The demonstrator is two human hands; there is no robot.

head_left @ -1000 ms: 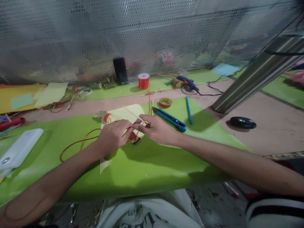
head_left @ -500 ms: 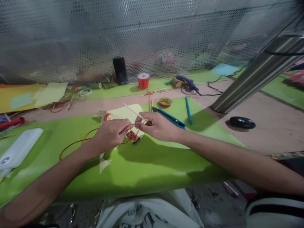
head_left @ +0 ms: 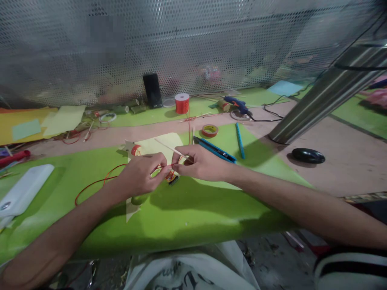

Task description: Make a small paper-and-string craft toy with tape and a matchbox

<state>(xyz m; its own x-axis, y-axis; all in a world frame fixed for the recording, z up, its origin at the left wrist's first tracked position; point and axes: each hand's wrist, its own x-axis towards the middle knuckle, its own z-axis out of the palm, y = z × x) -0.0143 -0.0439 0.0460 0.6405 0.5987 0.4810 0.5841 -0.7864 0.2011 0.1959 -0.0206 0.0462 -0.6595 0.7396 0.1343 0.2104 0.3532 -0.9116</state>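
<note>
My left hand [head_left: 142,173] is closed, its thumb and forefinger pinching a red cord [head_left: 87,188] that loops away to the left over the green cover. Close by on the right, my right hand [head_left: 201,163] grips a thin wooden stick [head_left: 166,145], which points up and left, with red cord at its fingertips too. Just below the fingers hangs or lies a small red-and-yellow piece with a dark end [head_left: 173,179], partly hidden by my left thumb. Pale yellow paper [head_left: 167,139] lies under both hands, with a small red-banded roll [head_left: 136,150] on its left part.
A blue cutter knife [head_left: 216,150], a roll of tape [head_left: 209,130] and a blue stick [head_left: 240,140] lie right of the hands. Behind stand a red cord spool [head_left: 182,104], a phone [head_left: 152,90] and a glue gun [head_left: 237,104]. A metal post [head_left: 320,96] rises at right, beside a black mouse [head_left: 308,155].
My left thumb and forefinger have shifted, opening a gap between them, and the thumb now covers part of the small red-and-yellow piece. The wooden stick has dipped slightly; my right hand stays nearly in place.
</note>
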